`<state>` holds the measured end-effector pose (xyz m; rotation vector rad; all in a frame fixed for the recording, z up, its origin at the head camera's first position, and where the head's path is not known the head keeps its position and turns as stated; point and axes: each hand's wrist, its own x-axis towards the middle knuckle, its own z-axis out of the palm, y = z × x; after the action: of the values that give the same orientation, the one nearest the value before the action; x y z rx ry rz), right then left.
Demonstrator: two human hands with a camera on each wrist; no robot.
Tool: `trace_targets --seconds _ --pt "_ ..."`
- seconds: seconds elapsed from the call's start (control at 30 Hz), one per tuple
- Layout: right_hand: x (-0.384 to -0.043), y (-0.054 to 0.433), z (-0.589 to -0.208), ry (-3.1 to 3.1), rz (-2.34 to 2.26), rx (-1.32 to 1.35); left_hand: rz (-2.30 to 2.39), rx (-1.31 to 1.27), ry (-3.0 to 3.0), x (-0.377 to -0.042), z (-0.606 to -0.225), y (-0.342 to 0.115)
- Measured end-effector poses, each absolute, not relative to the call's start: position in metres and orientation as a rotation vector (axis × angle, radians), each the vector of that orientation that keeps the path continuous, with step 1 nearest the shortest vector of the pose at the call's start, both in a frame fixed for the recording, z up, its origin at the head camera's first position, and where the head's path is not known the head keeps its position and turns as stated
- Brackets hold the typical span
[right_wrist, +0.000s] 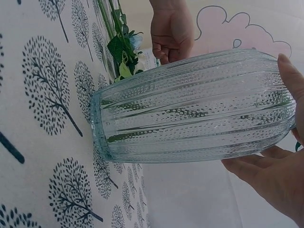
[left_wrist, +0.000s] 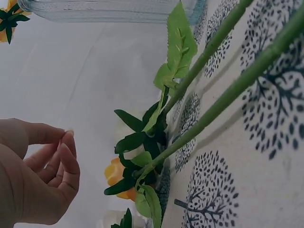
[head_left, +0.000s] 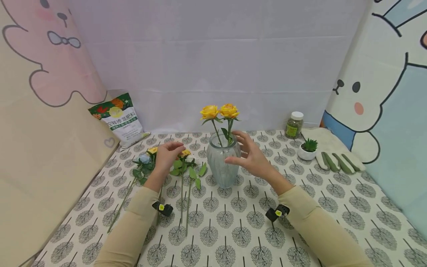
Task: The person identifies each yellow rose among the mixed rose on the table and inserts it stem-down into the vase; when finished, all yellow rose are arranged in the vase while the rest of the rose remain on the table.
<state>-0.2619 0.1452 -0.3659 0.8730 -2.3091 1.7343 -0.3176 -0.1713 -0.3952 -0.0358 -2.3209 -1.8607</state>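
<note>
A ribbed clear glass vase (head_left: 221, 165) stands upright at mid-table, holding two yellow roses (head_left: 229, 111) whose stems show through the glass. My right hand (head_left: 252, 155) is curved round its upper right side, thumb in front and fingers at the rim and behind. Left of the vase, my left hand (head_left: 165, 157) hovers over flowers lying on the cloth. Its fingers are loosely curled, thumb tip meeting fingertip, with nothing between them. Below it are a yellow rose (left_wrist: 115, 175), a white flower (head_left: 190, 158) and a blue flower (head_left: 145, 159), their green stems (head_left: 182, 200) pointing toward me.
A fertilizer bag (head_left: 121, 124) leans at the back left. At the back right stand a white-capped jar (head_left: 294, 125) and a small potted succulent (head_left: 307, 149), beside green-and-white gloves (head_left: 337, 162). The table is covered with a tree-print cloth (head_left: 227, 237); fabric hangs behind.
</note>
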Motion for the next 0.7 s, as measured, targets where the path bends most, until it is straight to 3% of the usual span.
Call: trace_targets --seconds 0.43,0.7 --pt "-0.264 0.144 -0.367 -2.283 1.745 0.890 -1.249 -0.043 -2.744 -0.319 -0.413 -0.179" --pt "-0.263 0.145 -0.367 -2.287 1.746 0.881 -1.114 -0.062 -2.873 -0.318 -0.415 -0.180"
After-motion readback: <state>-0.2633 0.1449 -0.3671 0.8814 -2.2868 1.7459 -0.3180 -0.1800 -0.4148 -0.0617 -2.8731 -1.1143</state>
